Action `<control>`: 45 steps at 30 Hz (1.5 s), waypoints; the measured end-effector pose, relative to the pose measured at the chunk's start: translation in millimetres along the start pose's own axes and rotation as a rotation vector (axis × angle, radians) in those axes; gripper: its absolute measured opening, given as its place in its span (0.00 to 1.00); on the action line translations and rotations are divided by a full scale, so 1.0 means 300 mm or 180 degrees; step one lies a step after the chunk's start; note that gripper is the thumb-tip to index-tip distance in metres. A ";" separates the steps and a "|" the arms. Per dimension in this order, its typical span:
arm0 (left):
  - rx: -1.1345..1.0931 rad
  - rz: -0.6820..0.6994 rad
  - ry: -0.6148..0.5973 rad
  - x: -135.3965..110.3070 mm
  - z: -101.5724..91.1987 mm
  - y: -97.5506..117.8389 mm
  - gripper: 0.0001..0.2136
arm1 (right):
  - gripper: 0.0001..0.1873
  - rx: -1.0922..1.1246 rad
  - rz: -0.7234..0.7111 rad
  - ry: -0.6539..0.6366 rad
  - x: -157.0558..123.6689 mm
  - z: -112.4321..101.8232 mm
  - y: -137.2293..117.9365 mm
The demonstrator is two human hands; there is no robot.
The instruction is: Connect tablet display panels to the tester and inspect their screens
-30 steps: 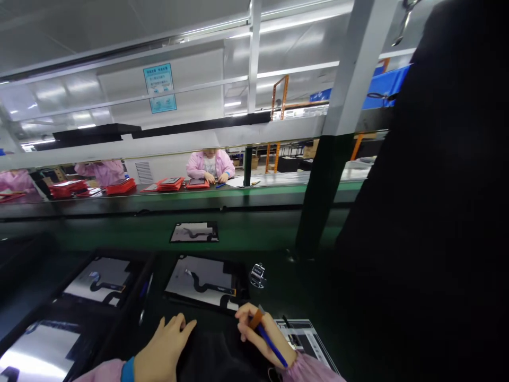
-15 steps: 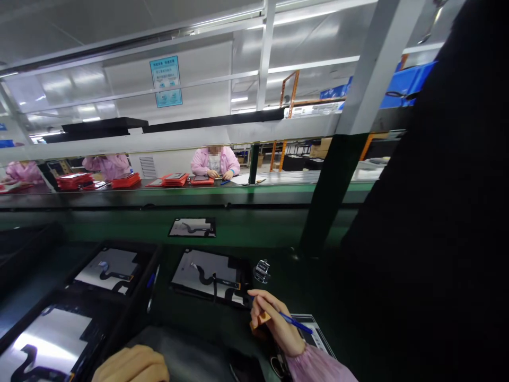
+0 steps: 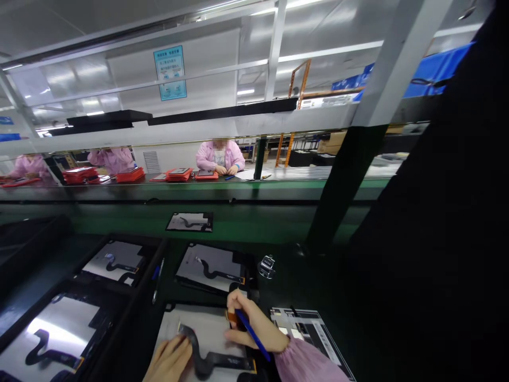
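Note:
A silver-backed display panel [image 3: 217, 323] with a dark ribbon cable [image 3: 209, 365] lies directly in front of me. My left hand [image 3: 169, 358] rests flat on its left part, fingertips beside the cable's upper end. Over the panel's upper right, my right hand [image 3: 258, 323] is closed around a blue pen [image 3: 253, 335], tilted back toward the wrist. A small amber piece [image 3: 231, 316] shows at those fingertips; whether it is pinched or part of something else I cannot tell. Under the right forearm's side lies a black-framed flat panel [image 3: 318, 334].
Beyond the near panel lies another display panel [image 3: 212, 265], with a metal tally counter [image 3: 266, 266] to its right. Trays at left hold panels [image 3: 63, 323]. A pen [image 3: 158, 281] lies beside them. A dark post [image 3: 338, 191] rises at right. Co-workers in pink [image 3: 220, 156] sit opposite.
A display panel now lies in front of me where a dark surface was. My left hand has moved right onto it, and my right hand has come left over it with the blue pen.

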State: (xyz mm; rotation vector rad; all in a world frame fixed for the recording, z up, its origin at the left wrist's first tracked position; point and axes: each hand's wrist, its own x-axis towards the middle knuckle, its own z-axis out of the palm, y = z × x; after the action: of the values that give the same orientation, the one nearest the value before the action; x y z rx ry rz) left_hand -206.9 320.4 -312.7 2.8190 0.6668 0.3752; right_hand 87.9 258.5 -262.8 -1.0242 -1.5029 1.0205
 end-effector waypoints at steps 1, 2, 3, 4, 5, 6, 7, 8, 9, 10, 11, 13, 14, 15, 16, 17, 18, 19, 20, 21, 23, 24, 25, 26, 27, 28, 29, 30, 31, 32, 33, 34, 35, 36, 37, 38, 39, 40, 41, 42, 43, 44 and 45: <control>-0.0250 -0.0103 -0.0268 0.011 -0.013 0.004 0.35 | 0.22 0.0014 -0.0001 -0.0109 -0.002 0.002 0.005; -0.0537 -0.0202 -0.0470 0.025 -0.036 0.014 0.35 | 0.22 -0.0008 -0.0015 -0.0181 -0.005 0.002 0.010; -0.0847 -0.0320 -0.0643 0.042 -0.065 0.030 0.35 | 0.21 -0.0089 -0.0047 -0.0220 -0.009 0.000 0.013; -0.1149 -0.0466 -0.0784 0.062 -0.098 0.049 0.33 | 0.19 -0.0210 -0.0113 -0.0231 -0.013 -0.003 0.014; -0.1422 -0.0613 -0.0888 0.085 -0.132 0.071 0.31 | 0.18 -0.0349 -0.0208 -0.0209 -0.017 -0.005 0.013; -0.1643 -0.0763 -0.0992 0.108 -0.164 0.094 0.27 | 0.17 -0.0477 -0.0300 -0.0160 -0.020 -0.008 0.010; -0.1800 -0.0879 -0.1024 0.132 -0.192 0.115 0.25 | 0.17 -0.0584 -0.0370 -0.0094 -0.023 -0.009 0.006; -0.1930 -0.0917 -0.0985 0.156 -0.214 0.133 0.24 | 0.18 -0.0651 -0.0401 -0.0012 -0.026 -0.009 0.000; -0.2054 -0.0887 -0.0914 0.180 -0.227 0.147 0.24 | 0.20 -0.0682 -0.0388 0.0094 -0.028 -0.009 -0.004; -0.2192 -0.0790 -0.0818 0.203 -0.232 0.158 0.23 | 0.21 -0.0680 -0.0342 0.0208 -0.030 -0.007 -0.008; -0.2380 -0.0682 -0.0741 0.226 -0.228 0.165 0.23 | 0.22 -0.0669 -0.0295 0.0319 -0.032 -0.006 -0.011; -0.2964 -0.0680 -0.0686 0.270 -0.201 0.172 0.25 | 0.22 -0.0594 -0.0228 0.0498 -0.037 -0.006 -0.013; -0.3307 -0.0838 -0.0712 0.291 -0.180 0.174 0.27 | 0.22 -0.0510 -0.0191 0.0554 -0.040 -0.007 -0.014; -0.3611 -0.1060 -0.0747 0.312 -0.157 0.175 0.29 | 0.22 -0.0401 -0.0149 0.0578 -0.042 -0.008 -0.014; -0.3833 -0.1291 -0.0774 0.333 -0.134 0.176 0.30 | 0.22 -0.0270 -0.0088 0.0580 -0.045 -0.010 -0.015; -0.3944 -0.1486 -0.0806 0.352 -0.113 0.178 0.29 | 0.21 -0.0141 -0.0017 0.0559 -0.048 -0.013 -0.016; -0.3957 -0.1616 -0.0826 0.369 -0.094 0.180 0.27 | 0.21 -0.0029 0.0057 0.0521 -0.050 -0.015 -0.017; -0.3920 -0.1685 -0.0833 0.385 -0.080 0.183 0.25 | 0.20 0.0056 0.0120 0.0484 -0.053 -0.017 -0.019; -0.3872 -0.1708 -0.0824 0.398 -0.069 0.186 0.23 | 0.19 0.0115 0.0178 0.0455 -0.055 -0.018 -0.021; -0.3829 -0.1690 -0.0812 0.408 -0.062 0.189 0.22 | 0.19 0.0153 0.0230 0.0441 -0.057 -0.019 -0.023; -0.3751 -0.1571 -0.0816 0.420 -0.059 0.197 0.23 | 0.18 0.0148 0.0271 0.0428 -0.061 -0.021 -0.028; -0.3692 -0.1497 -0.0824 0.423 -0.061 0.201 0.24 | 0.18 0.0122 0.0257 0.0421 -0.062 -0.023 -0.031; -0.3624 -0.1446 -0.0834 0.423 -0.063 0.205 0.25 | 0.18 0.0084 0.0227 0.0410 -0.062 -0.024 -0.032; -0.3562 -0.1423 -0.0842 0.423 -0.066 0.208 0.26 | 0.17 0.0034 0.0186 0.0398 -0.063 -0.025 -0.032; -0.3519 -0.1425 -0.0851 0.422 -0.068 0.211 0.26 | 0.17 -0.0017 0.0144 0.0387 -0.063 -0.026 -0.030; -0.3488 -0.1437 -0.0848 0.421 -0.068 0.213 0.26 | 0.17 -0.0060 0.0114 0.0376 -0.063 -0.026 -0.026; -0.3462 -0.1440 -0.0839 0.420 -0.067 0.214 0.26 | 0.17 -0.0088 0.0099 0.0355 -0.063 -0.026 -0.020; -0.3442 -0.1442 -0.0827 0.420 -0.064 0.215 0.25 | 0.16 -0.0107 0.0085 0.0330 -0.064 -0.026 -0.012; -0.3422 -0.1454 -0.0823 0.419 -0.060 0.214 0.25 | 0.16 -0.0132 0.0057 0.0301 -0.065 -0.025 -0.003; -0.3398 -0.1476 -0.0819 0.418 -0.055 0.214 0.24 | 0.15 -0.0161 0.0025 0.0271 -0.066 -0.025 0.006; -0.3376 -0.1504 -0.0820 0.418 -0.050 0.213 0.24 | 0.14 -0.0196 -0.0005 0.0248 -0.068 -0.024 0.015; -0.3357 -0.1530 -0.0827 0.417 -0.046 0.211 0.24 | 0.14 -0.0235 -0.0031 0.0225 -0.069 -0.024 0.021; -0.3347 -0.1548 -0.0842 0.417 -0.043 0.211 0.24 | 0.13 -0.0269 -0.0045 0.0215 -0.071 -0.024 0.026; -0.3342 -0.1553 -0.0855 0.417 -0.042 0.210 0.24 | 0.13 -0.0296 -0.0053 0.0202 -0.071 -0.023 0.027; -0.3345 -0.1545 -0.0873 0.417 -0.043 0.210 0.24 | 0.12 -0.0319 -0.0065 0.0176 -0.071 -0.023 0.026; -0.3342 -0.1522 -0.0890 0.417 -0.046 0.211 0.24 | 0.12 -0.0342 -0.0077 0.0144 -0.071 -0.023 0.023; -0.3328 -0.1491 -0.0907 0.417 -0.050 0.211 0.24 | 0.11 -0.0372 -0.0085 0.0110 -0.070 -0.023 0.017; -0.3312 -0.1450 -0.0927 0.417 -0.055 0.212 0.24 | 0.10 -0.0421 -0.0089 0.0077 -0.069 -0.023 0.009; -0.3295 -0.1404 -0.0970 0.417 -0.060 0.213 0.23 | 0.09 -0.0492 -0.0087 0.0042 -0.068 -0.023 0.001; -0.3276 -0.1366 -0.1028 0.418 -0.064 0.213 0.23 | 0.09 -0.0572 -0.0081 -0.0006 -0.067 -0.024 -0.007; -0.3261 -0.1341 -0.1090 0.417 -0.068 0.213 0.22 | 0.08 -0.0644 -0.0072 -0.0056 -0.067 -0.024 -0.015; -0.3248 -0.1335 -0.1137 0.417 -0.071 0.213 0.22 | 0.07 -0.0702 -0.0072 -0.0119 -0.068 -0.025 -0.022; -0.3238 -0.1342 -0.1168 0.416 -0.072 0.212 0.21 | 0.06 -0.0740 -0.0083 -0.0178 -0.069 -0.026 -0.027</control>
State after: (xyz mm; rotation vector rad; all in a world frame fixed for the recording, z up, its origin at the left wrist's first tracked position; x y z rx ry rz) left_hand -79.5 326.0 -250.7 1.6712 0.6913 0.0636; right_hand 97.7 237.4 -259.4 -1.1421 -1.7060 0.8763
